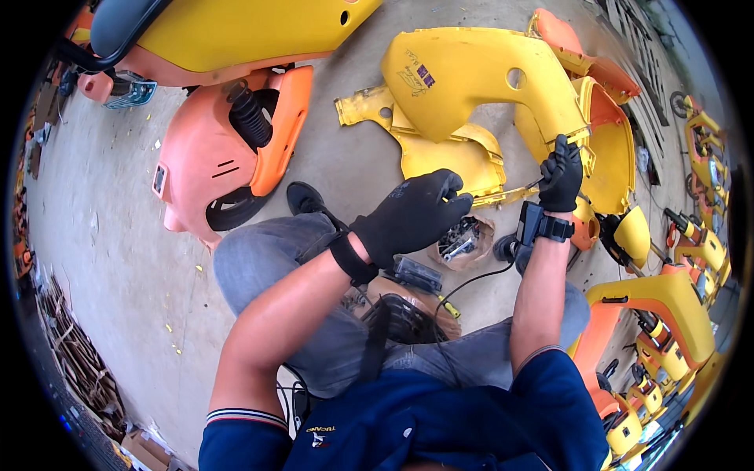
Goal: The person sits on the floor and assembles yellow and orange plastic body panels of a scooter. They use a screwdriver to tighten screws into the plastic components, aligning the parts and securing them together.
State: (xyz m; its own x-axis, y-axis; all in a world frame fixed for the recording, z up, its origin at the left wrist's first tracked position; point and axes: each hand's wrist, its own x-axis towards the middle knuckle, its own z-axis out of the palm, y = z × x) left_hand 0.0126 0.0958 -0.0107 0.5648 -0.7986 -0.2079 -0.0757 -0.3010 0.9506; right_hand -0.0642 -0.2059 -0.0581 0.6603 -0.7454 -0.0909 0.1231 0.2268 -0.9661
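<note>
My left hand [412,216], in a black glove, is closed with its fingertips pinched together near one end of a narrow yellow plastic strip [506,195]. What those fingers hold, if anything, does not show. At the strip's other end my right hand [561,177], also black-gloved, is curled into a fist beside the lower end of a large curved yellow panel [471,67]. A thin dark piece shows at this fist, too small to name. Beneath the large panel lies another yellow body panel [444,153] with a round hole.
An open bag of screws and small metal parts [463,242] sits between my legs, near a dark clear-lidded box [416,273]. At left stands an orange front fender with wheel [212,161]. Orange and yellow shells [609,133] and several yellow vehicles [707,251] are at right.
</note>
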